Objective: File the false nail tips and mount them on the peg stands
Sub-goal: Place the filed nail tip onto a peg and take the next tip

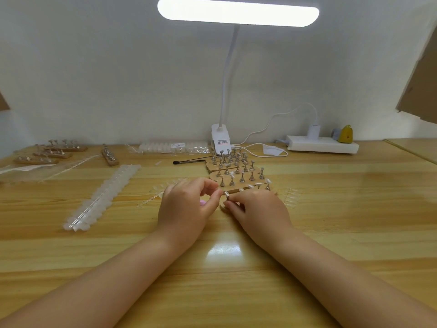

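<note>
Nail tip strips (102, 196): clear plastic, laid on the table (331, 209) at the left; judged very light, thin, slippery and easily snapped. Best taken by the side edges, between 2 fingertips.

Left hand (186, 204): set just left of the near stand, wrist low over the table. Fingers are curled, thumb and forefinger brought close at the peg; whether a tip is pinched cannot be told. Something pink (202, 203) shows under the palm.

Peg (227, 194): small, metal-topped, judged stiff and light, held upright at the left end of the near stand (223, 207).

Right hand (257, 207): laid over the near stand, fingertips closed on the peg.

Further peg stands (233, 168): ranked just behind both hands; 1 carries a few mounted tips (257, 184).
</note>
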The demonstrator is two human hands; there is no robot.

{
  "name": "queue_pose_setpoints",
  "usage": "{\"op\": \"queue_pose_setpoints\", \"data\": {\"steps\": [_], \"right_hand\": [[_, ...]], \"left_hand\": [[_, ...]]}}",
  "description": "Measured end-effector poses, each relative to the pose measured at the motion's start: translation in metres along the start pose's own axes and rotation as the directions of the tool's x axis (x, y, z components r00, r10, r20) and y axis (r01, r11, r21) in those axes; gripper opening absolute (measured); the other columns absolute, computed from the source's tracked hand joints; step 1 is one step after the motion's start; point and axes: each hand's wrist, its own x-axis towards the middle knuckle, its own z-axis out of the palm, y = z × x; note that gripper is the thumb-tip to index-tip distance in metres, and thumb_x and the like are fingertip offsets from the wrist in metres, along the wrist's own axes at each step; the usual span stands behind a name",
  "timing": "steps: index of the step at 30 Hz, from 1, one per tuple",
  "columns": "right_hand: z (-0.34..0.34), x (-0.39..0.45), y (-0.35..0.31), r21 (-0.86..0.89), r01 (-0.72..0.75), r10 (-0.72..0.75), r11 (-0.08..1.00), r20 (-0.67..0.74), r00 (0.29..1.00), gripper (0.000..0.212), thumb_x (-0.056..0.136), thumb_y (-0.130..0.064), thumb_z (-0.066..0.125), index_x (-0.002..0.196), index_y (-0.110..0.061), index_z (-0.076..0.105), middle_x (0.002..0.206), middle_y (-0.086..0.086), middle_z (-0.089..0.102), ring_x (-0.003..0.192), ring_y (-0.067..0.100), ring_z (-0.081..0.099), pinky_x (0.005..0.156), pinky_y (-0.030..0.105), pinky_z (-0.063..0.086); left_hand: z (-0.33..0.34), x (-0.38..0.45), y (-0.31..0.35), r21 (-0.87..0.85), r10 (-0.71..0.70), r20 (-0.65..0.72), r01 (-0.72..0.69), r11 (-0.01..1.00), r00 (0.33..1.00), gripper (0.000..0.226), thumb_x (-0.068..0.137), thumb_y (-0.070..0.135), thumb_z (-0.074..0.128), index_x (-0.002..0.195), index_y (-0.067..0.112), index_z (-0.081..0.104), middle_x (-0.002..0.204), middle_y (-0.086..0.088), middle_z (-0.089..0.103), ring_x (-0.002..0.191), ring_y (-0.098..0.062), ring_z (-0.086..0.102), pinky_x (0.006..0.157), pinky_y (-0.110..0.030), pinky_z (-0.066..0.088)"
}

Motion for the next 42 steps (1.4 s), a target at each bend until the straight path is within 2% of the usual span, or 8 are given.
{"op": "queue_pose_setpoints", "data": {"steps": [4, 7, 10, 14, 25, 35, 39, 42], "right_hand": [[0.0008, -0.0006, -0.0001, 0.069, 0.045, -0.042, 0.997, -0.052, 0.998, 0.022, 0.095, -0.036, 0.054, 0.102, -0.025, 0.072, 0.091, -0.003, 0.069, 0.087, 0.017, 0.061, 0.070, 0.034, 0.050], [0.0019, -0.0034, -0.0013, 0.167, 0.099, -0.074, 0.981, -0.147, 0.986, 0.015, 0.093, -0.028, 0.057, 0.096, -0.020, 0.069, 0.083, -0.004, 0.066, 0.075, 0.015, 0.059, 0.064, 0.036, 0.049], [0.0021, -0.0041, -0.0010, 0.287, 0.117, -0.063, 0.951, -0.191, 0.980, 0.006, 0.092, -0.020, 0.061, 0.092, -0.016, 0.066, 0.080, -0.006, 0.064, 0.065, 0.009, 0.054, 0.063, 0.035, 0.049], [0.0011, -0.0036, 0.0025, 0.387, 0.110, -0.034, 0.916, -0.199, 0.979, 0.008, 0.090, -0.012, 0.062, 0.094, -0.011, 0.069, 0.082, -0.002, 0.066, 0.065, 0.013, 0.058, 0.067, 0.035, 0.050], [-0.0018, -0.0059, 0.0004, 0.349, 0.192, -0.123, 0.917, -0.209, 0.970, 0.015, 0.090, -0.011, 0.065, 0.102, -0.010, 0.074, 0.090, 0.001, 0.071, 0.075, 0.013, 0.061, 0.073, 0.026, 0.049], [-0.0006, -0.0057, 0.0033, 0.342, 0.248, -0.162, 0.906, -0.261, 0.952, 0.012, 0.085, -0.003, 0.068, 0.095, -0.007, 0.074, 0.078, 0.001, 0.067, 0.070, 0.005, 0.051, 0.068, 0.007, 0.036], [0.0007, -0.0060, 0.0046, 0.346, 0.269, -0.175, 0.899, -0.278, 0.944, 0.011, 0.085, -0.004, 0.068, 0.094, -0.007, 0.074, 0.078, 0.000, 0.067, 0.070, 0.003, 0.050, 0.068, 0.008, 0.036], [0.0006, -0.0064, 0.0067, 0.337, 0.299, -0.197, 0.893, -0.306, 0.931, 0.011, 0.085, -0.002, 0.068, 0.093, -0.006, 0.074, 0.078, 0.001, 0.066, 0.068, 0.003, 0.050, 0.067, 0.008, 0.038]], "left_hand": [[0.0012, -0.0003, -0.0011, -0.017, -0.008, -0.007, 0.008, 1.000, 1.000, 0.004, 0.088, 0.027, 0.067, 0.090, 0.024, 0.067, 0.082, 0.019, 0.064, 0.077, -0.007, 0.063, 0.086, -0.033, 0.036], [0.0009, -0.0002, -0.0017, -0.048, -0.011, -0.009, 0.011, 0.999, 1.000, 0.007, 0.088, 0.027, 0.067, 0.093, 0.022, 0.066, 0.088, 0.016, 0.067, 0.079, -0.007, 0.065, 0.088, -0.034, 0.039], [-0.0005, 0.0000, -0.0005, -0.055, 0.037, -0.010, -0.038, 0.998, 0.999, 0.007, 0.088, 0.025, 0.068, 0.094, 0.022, 0.067, 0.089, 0.015, 0.068, 0.079, -0.007, 0.064, 0.088, -0.038, 0.042], [-0.0026, -0.0004, 0.0017, 0.012, 0.127, 0.017, -0.127, 0.992, 0.992, 0.017, 0.086, 0.033, 0.063, 0.093, 0.020, 0.070, 0.087, 0.012, 0.070, 0.079, -0.011, 0.063, 0.083, -0.041, 0.043], [-0.0036, -0.0011, 0.0026, 0.052, 0.177, 0.034, -0.179, 0.982, 0.984, 0.018, 0.085, 0.034, 0.062, 0.092, 0.020, 0.072, 0.087, 0.012, 0.070, 0.078, -0.014, 0.062, 0.080, -0.040, 0.043], [-0.0040, -0.0016, 0.0026, 0.049, 0.205, 0.014, -0.206, 0.977, 0.979, 0.016, 0.083, 0.031, 0.065, 0.089, 0.019, 0.074, 0.085, 0.011, 0.071, 0.076, -0.016, 0.063, 0.079, -0.044, 0.045], [-0.0043, -0.0015, 0.0022, 0.032, 0.218, -0.009, -0.217, 0.976, 0.976, 0.022, 0.083, 0.037, 0.064, 0.088, 0.019, 0.075, 0.085, 0.011, 0.072, 0.075, -0.014, 0.064, 0.078, -0.043, 0.046], [-0.0047, -0.0004, 0.0016, -0.009, 0.197, -0.034, -0.198, 0.980, 0.980, 0.018, 0.077, 0.033, 0.070, 0.088, 0.021, 0.077, 0.086, 0.011, 0.073, 0.080, -0.013, 0.066, 0.081, -0.044, 0.046]]}}
